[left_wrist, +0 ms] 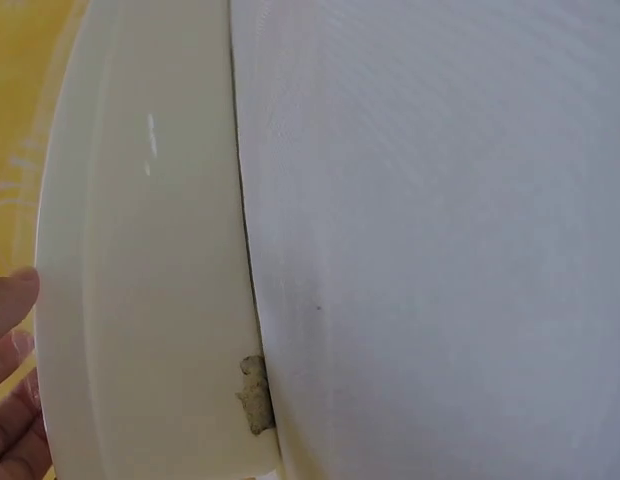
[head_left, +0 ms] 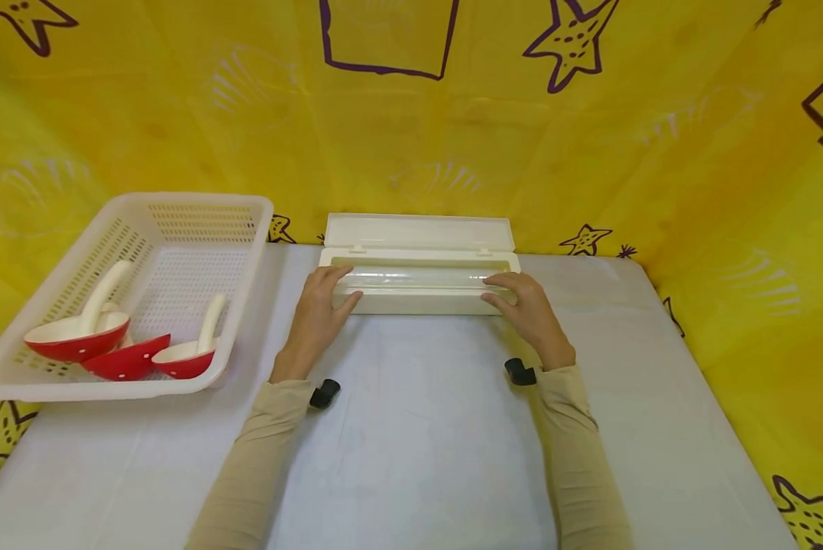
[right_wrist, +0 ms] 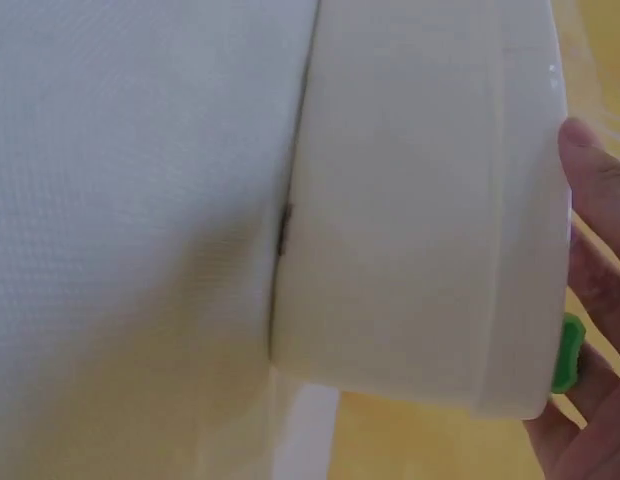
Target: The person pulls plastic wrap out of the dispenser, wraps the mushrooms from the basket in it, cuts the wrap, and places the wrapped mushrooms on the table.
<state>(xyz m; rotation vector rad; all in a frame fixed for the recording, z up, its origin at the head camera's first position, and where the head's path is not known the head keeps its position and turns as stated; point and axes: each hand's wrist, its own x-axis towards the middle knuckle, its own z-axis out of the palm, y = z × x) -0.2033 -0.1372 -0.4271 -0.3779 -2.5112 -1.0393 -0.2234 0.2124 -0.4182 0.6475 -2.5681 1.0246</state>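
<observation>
A long cream dispenser box sits at the back of the table, its hinged lid tipped up behind it. Inside lies a clear, shiny roll of film. My left hand holds the roll's left end, fingers over the top and thumb by the front rim. At the opposite end, my right hand grips it in the same way. In the right wrist view a small green piece shows between the box edge and the fingers. The box wall hides much of both hands in the wrist views.
On the left stands a white perforated plastic basket with red-and-white ladles in it. Yellow patterned cloth hangs right behind the box and along the right side. A pale cloth covers the table.
</observation>
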